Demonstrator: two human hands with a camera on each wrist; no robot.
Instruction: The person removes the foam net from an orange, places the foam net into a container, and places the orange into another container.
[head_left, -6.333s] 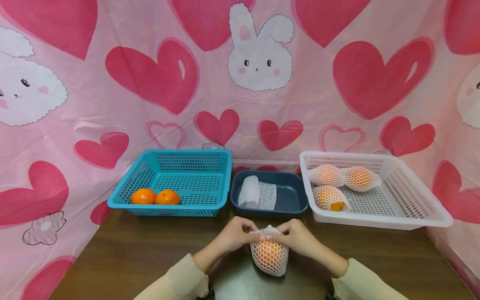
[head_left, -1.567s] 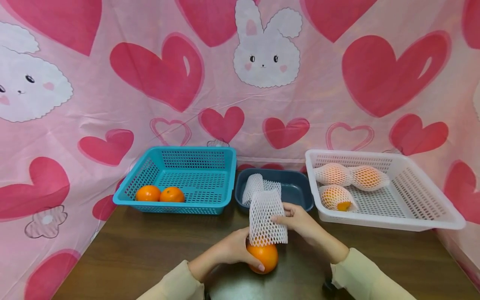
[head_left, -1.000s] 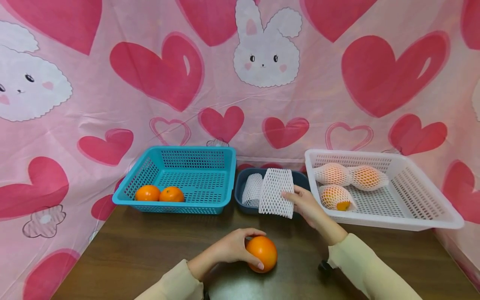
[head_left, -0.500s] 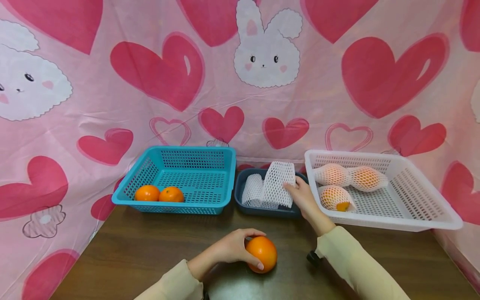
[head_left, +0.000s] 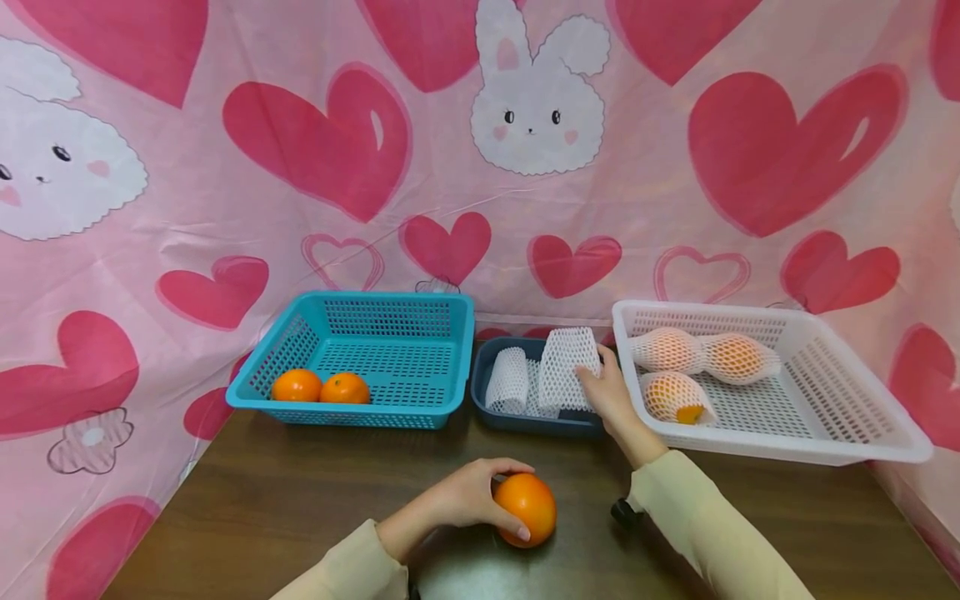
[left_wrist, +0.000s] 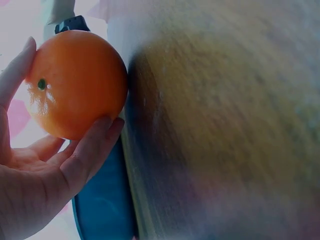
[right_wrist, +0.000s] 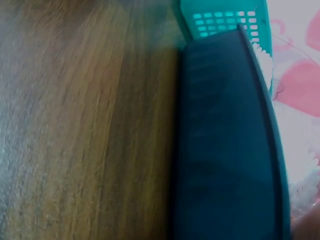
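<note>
An unwrapped orange [head_left: 527, 510] sits on the table near its front, and my left hand [head_left: 472, 498] grips it from the left side. In the left wrist view the orange [left_wrist: 80, 85] shows its green stem end, with thumb and fingers curled round it. My right hand [head_left: 609, 387] pinches a white foam net sleeve [head_left: 568, 367] by its right edge, over the dark blue tray [head_left: 540, 423]. Other foam net sleeves [head_left: 507, 379] lie in the tray's left part. In the right wrist view the tray's side wall [right_wrist: 225, 140] hides most of the sleeves.
At the back left, a teal basket [head_left: 442, 412] holds two bare oranges [head_left: 296, 386]. A white basket [head_left: 825, 446] at the back right holds three net-wrapped oranges [head_left: 738, 358]. The brown table [head_left: 300, 483] stretches in front of the containers.
Earlier both hands were at a net-covered orange. The sleeve has come off it, and my right hand has carried the sleeve back over the blue tray. My left hand stays on the orange.
</note>
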